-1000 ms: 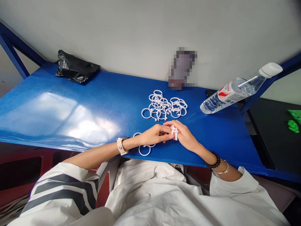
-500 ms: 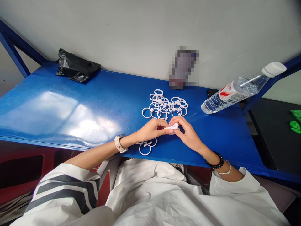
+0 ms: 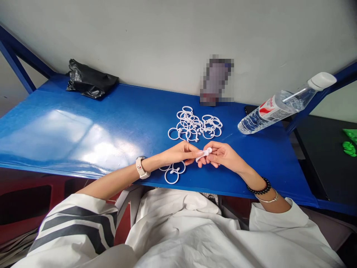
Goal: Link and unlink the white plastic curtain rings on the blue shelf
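Between my fingertips is a white plastic ring point(image 3: 205, 152) with a small knobbed end pointing up and right. My left hand point(image 3: 182, 152) pinches it from the left, thumb on top. My right hand point(image 3: 223, 154) has its curled fingers and thumb on the other side of the ring; fingers partly hide it. Just beyond my hands lies a pile of similar white rings point(image 3: 186, 124), with a smaller cluster of rings point(image 3: 212, 125) at its right. Nearer to me, a few more rings point(image 3: 171, 176) lie beside my left wrist, partly covered by it.
A blue table point(image 3: 134, 111) stands against a pale wall. On it are a black plastic bag point(image 3: 90, 80) at the back left, a blurred-out object point(image 3: 214, 82) at the back, and a tilted-looking water bottle point(image 3: 267, 111) on the right. A dark surface with green items point(image 3: 349, 149) is farther right.
My right hand has turned and its fingers have curled lower beneath the ring. The held ring now shows more, its knobbed end tipped upward. The piles on the table are the same.
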`<state>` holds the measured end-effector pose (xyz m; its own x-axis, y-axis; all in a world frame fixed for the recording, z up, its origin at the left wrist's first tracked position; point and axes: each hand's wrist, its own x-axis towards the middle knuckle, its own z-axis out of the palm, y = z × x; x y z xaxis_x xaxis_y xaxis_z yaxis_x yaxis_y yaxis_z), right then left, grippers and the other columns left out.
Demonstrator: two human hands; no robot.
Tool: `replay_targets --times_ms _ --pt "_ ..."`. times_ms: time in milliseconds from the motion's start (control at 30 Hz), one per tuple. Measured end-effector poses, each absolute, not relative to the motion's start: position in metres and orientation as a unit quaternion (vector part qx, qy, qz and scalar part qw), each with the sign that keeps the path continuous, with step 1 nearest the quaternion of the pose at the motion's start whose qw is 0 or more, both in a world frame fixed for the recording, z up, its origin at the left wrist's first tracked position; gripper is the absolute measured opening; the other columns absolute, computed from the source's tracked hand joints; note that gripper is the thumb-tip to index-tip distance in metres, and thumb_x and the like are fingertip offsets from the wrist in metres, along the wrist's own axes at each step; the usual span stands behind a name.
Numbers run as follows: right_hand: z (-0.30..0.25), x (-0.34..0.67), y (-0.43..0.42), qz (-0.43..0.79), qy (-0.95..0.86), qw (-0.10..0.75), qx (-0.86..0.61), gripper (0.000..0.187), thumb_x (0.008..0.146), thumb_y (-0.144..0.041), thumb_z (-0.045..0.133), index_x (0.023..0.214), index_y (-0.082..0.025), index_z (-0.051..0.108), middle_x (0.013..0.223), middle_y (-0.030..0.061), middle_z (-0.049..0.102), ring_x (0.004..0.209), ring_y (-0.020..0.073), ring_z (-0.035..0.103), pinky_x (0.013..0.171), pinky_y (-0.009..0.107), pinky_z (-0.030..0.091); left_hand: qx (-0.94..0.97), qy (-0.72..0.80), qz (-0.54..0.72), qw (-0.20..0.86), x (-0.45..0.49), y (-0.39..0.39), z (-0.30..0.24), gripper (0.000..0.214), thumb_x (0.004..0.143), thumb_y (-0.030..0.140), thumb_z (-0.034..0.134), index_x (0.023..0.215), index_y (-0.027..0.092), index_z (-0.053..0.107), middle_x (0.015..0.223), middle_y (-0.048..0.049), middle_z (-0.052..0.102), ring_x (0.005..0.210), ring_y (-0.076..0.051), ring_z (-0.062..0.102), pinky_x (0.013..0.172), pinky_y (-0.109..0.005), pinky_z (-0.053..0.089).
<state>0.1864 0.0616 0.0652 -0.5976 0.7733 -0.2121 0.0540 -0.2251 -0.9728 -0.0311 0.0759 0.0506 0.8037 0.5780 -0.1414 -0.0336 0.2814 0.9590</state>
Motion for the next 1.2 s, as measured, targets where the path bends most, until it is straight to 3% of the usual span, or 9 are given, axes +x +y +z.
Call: replay_targets --times_ms 133,267,467,600,900,1100,1200 --pt "0.061 0.184 0.059 0.702 -0.56 0.257 -0.356 0.036 0.081 -0.047 0.078 0.089 -0.018 0.058 0.071 0.0002 0.069 0.052 0.0075 0.056 0.047 0.019 0.043 0.56 0.221 0.174 0.779 -0.031 0.074 0.052 0.051 0.087 0.059 0.065 0.084 0.009 0.073 0.072 -0.0057 0.069 0.047 -0.004 0.044 0.047 -0.02 0.031" --pt "0.062 0.184 0.058 0.706 -0.561 0.257 -0.347 0.036 0.085 -0.049 0.073 0.093 -0.018 0.056 0.072 -0.0006 0.067 0.048 0.0063 0.053 0.044 0.019 0.037 0.552 0.212 0.18 0.786 -0.03 0.074 0.053 0.049 0.088 0.057 0.065 0.083 0.009 0.069 0.068 -0.0024 0.065 0.042 -0.002 0.041 0.042 -0.02 0.025" --pt "0.066 0.185 0.059 0.685 -0.583 0.243 -0.364 0.039 0.088 -0.055 0.068 0.093 -0.018 0.056 0.067 -0.004 0.057 0.048 0.0051 0.04 0.046 0.021 0.031 0.531 0.223 0.181 0.797 -0.028 0.073 0.056 0.051 0.088 0.061 0.062 0.076 0.011 0.059 0.056 0.0062 0.042 0.042 -0.003 0.033 0.042 -0.02 0.021" --pt "0.064 0.184 0.059 0.688 -0.594 0.227 -0.349 0.045 0.088 -0.06 0.064 0.081 -0.016 0.057 0.069 -0.0025 0.052 0.052 0.0058 0.035 0.047 0.023 0.027 0.527 0.199 0.185 0.805 -0.026 0.071 0.055 0.053 0.089 0.062 0.06 0.067 0.015 0.047 0.053 0.0083 0.033 0.043 -0.004 0.026 0.043 -0.021 0.017" --pt "0.057 0.18 0.052 0.673 -0.607 0.279 -0.317 0.06 0.09 -0.071 0.053 0.061 -0.019 0.044 0.058 -0.004 0.038 0.055 0.0092 0.031 0.053 0.027 0.025 0.507 0.177 0.215 0.816 -0.022 0.064 0.056 0.058 0.084 0.069 0.061 0.063 0.017 0.045 0.05 0.0073 0.032 0.042 -0.004 0.021 0.043 -0.024 0.011" --pt "0.063 0.175 0.043 0.719 -0.547 0.332 -0.27 0.06 0.084 -0.068 0.063 0.056 -0.021 0.039 0.052 -0.0045 0.034 0.051 0.0107 0.029 0.053 0.029 0.026 0.489 0.153 0.218 0.831 -0.027 0.06 0.069 0.06 0.079 0.068 0.068 0.059 0.017 0.044 0.048 0.0063 0.033 0.04 -0.004 0.023 0.042 -0.024 0.014" --pt "0.068 0.174 0.041 0.717 -0.542 0.337 -0.281 0.057 0.086 -0.066 0.063 0.056 -0.021 0.042 0.054 -0.0034 0.037 0.05 0.011 0.028 0.051 0.029 0.025 0.505 0.148 0.213 0.823 -0.032 0.064 0.066 0.059 0.083 0.069 0.063 0.061 0.017 0.044 0.048 0.0051 0.036 0.04 -0.005 0.026 0.042 -0.023 0.017"
